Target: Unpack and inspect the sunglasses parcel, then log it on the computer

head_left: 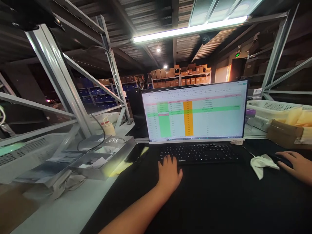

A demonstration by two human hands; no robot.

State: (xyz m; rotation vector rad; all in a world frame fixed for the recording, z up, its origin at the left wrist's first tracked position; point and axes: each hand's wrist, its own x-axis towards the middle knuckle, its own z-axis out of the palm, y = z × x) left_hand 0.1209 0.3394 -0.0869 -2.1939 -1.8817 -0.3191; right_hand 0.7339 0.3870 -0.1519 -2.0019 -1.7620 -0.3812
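My left hand [168, 172] lies flat with fingers stretched onto the left end of a black keyboard [200, 153], holding nothing. My right hand [296, 165] rests at the right edge of the black desk mat [207, 201], curved over a dark computer mouse [278, 158] that is mostly hidden beneath it. Behind the keyboard stands a monitor [195, 112] showing a spreadsheet with green and orange columns. A crumpled white cloth [262, 163] lies just left of my right hand.
A black phone [134, 153] lies left of the keyboard beside open metal trays [104, 156]. White perforated baskets [268, 110] and a cardboard box [282, 133] with yellow packets stand at the right. Grey shelf frames [58, 78] rise on both sides; stacked cartons fill distant shelves.
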